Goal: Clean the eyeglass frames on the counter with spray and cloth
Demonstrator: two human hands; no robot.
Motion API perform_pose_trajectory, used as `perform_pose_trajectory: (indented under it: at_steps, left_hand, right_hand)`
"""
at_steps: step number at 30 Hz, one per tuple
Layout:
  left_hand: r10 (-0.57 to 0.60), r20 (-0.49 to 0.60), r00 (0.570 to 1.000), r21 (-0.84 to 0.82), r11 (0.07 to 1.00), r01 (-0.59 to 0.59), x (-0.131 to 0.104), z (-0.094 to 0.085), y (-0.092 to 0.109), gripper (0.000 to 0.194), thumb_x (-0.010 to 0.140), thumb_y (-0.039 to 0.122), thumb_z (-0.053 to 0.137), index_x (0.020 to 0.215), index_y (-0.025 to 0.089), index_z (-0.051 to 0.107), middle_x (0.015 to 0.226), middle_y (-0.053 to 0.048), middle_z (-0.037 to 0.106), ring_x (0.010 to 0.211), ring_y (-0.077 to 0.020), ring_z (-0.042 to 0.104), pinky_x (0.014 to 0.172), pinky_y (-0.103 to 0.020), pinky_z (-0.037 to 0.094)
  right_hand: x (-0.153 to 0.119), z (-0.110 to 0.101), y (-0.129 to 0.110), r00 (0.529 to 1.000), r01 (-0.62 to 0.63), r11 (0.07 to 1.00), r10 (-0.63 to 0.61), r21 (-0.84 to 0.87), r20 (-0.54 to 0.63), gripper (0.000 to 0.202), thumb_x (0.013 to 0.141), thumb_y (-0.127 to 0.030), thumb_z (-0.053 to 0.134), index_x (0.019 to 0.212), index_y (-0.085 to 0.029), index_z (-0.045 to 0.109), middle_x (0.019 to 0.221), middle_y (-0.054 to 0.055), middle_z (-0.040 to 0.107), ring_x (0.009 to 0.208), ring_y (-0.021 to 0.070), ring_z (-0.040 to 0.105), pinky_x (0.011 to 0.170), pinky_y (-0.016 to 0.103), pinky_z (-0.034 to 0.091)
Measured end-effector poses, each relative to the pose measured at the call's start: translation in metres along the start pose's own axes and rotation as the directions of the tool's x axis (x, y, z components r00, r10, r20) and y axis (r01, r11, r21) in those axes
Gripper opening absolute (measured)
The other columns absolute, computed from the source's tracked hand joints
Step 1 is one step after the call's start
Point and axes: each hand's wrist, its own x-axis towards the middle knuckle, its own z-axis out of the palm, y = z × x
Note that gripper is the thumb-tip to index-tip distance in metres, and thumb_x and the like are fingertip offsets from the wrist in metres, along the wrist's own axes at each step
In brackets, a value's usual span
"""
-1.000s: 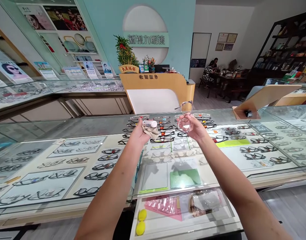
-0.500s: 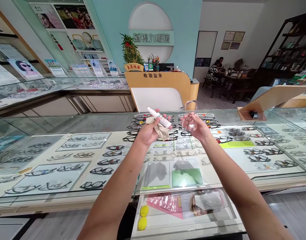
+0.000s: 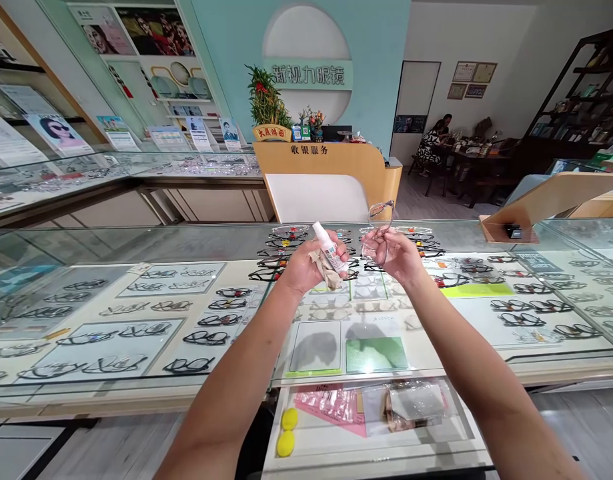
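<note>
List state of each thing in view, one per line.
left hand: shut on spray bottle and cloth
spray bottle: tilted, nozzle up, cap on or off unclear
cloth: bunched under bottle
right hand: shut on glasses
glasses: held up, clear frame
drawer: pulled open

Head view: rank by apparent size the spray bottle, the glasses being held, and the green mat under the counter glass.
1. green mat
2. glasses, in the right hand
3. spray bottle, in the left hand

Glasses and bottle look close; order unsure.
</note>
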Motion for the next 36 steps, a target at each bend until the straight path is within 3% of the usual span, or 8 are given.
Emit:
perform_pose_trajectory:
  at_steps: [3,6,10,16,22,29,33,36]
  left_hand:
    - [0.037,-0.098,0.994,0.106,0.994,-0.027,0.005,-0.002,-0.002,0.06,0.081,0.08,0.077,0.083,0.021,0.066,0.078,-0.005,0.059,0.071,-0.0223,0.065,0.055,-0.036,0.061]
    - [0.176,-0.217,0.96,0.335,0.937,-0.096,0.009,-0.008,-0.007,0.07,0.084,0.09,0.065,0.075,0.02,0.065,0.073,-0.004,0.058,0.066,-0.0196,0.061,0.055,-0.033,0.056]
    - [0.4,-0.211,0.892,0.709,0.691,-0.142,0.008,-0.011,-0.013,0.058,0.088,0.077,0.071,0.081,0.019,0.07,0.08,-0.004,0.062,0.071,-0.0167,0.057,0.064,-0.029,0.054]
    - [0.477,-0.09,0.874,0.846,0.5,-0.185,0.006,-0.008,-0.011,0.04,0.094,0.057,0.069,0.079,0.02,0.065,0.082,-0.002,0.061,0.084,-0.0186,0.056,0.081,-0.03,0.052]
    - [0.36,-0.117,0.926,0.769,0.623,-0.145,0.005,-0.008,-0.011,0.05,0.095,0.068,0.065,0.082,0.02,0.069,0.087,-0.004,0.063,0.078,-0.0188,0.057,0.071,-0.03,0.052]
    - [0.353,-0.051,0.934,0.887,0.446,-0.12,0.005,-0.004,-0.022,0.035,0.089,0.055,0.079,0.083,0.021,0.074,0.08,-0.002,0.064,0.073,-0.0184,0.054,0.063,-0.028,0.04]
    - [0.426,-0.184,0.886,0.801,0.588,-0.116,0.006,-0.022,-0.009,0.045,0.091,0.066,0.075,0.087,0.021,0.072,0.08,-0.002,0.063,0.071,-0.017,0.058,0.065,-0.027,0.049]
    - [0.491,-0.386,0.781,0.711,0.698,-0.087,0.009,-0.055,0.013,0.043,0.084,0.061,0.084,0.096,0.022,0.071,0.087,-0.002,0.066,0.07,-0.0153,0.062,0.066,-0.028,0.056]
  right_hand:
    - [-0.002,0.004,0.007,0.999,0.0,0.993,0.005,-0.116,0.035,0.028,0.078,-0.04,0.093,0.09,-0.028,0.071,0.101,0.002,0.085,0.099,0.0223,0.079,0.098,0.038,0.064]
    - [-0.004,0.01,0.015,0.997,-0.009,0.975,0.025,-0.222,0.067,0.03,0.081,-0.042,0.094,0.088,-0.027,0.069,0.102,0.002,0.085,0.106,0.0222,0.08,0.103,0.037,0.059]
    - [-0.007,0.017,0.024,0.994,-0.017,0.95,0.048,-0.311,0.095,0.033,0.081,-0.049,0.096,0.088,-0.028,0.071,0.095,0.0,0.084,0.103,0.023,0.08,0.099,0.037,0.057]
    - [-0.008,0.021,0.026,0.99,-0.011,0.936,0.06,-0.352,0.128,0.035,0.08,-0.052,0.097,0.087,-0.028,0.072,0.094,0.0,0.084,0.101,0.0245,0.079,0.102,0.041,0.057]
    - [-0.004,0.015,0.022,0.999,-0.002,0.971,0.011,-0.239,0.035,0.038,0.078,-0.05,0.098,0.085,-0.028,0.068,0.104,0.0,0.086,0.1,0.0218,0.08,0.096,0.037,0.06]
    - [-0.002,0.014,0.021,1.0,0.004,0.99,-0.005,-0.14,-0.001,0.038,0.078,-0.045,0.099,0.087,-0.027,0.067,0.103,0.001,0.084,0.099,0.0197,0.08,0.096,0.033,0.064]
    - [-0.001,0.012,0.019,1.0,-0.003,0.995,0.002,-0.095,-0.012,0.036,0.079,-0.043,0.098,0.087,-0.026,0.068,0.107,0.002,0.085,0.096,0.0173,0.08,0.091,0.029,0.065]
    - [0.0,0.009,0.015,0.999,-0.011,0.999,0.009,-0.045,-0.036,0.034,0.079,-0.042,0.099,0.084,-0.026,0.068,0.108,0.001,0.086,0.094,0.0145,0.08,0.088,0.025,0.065]
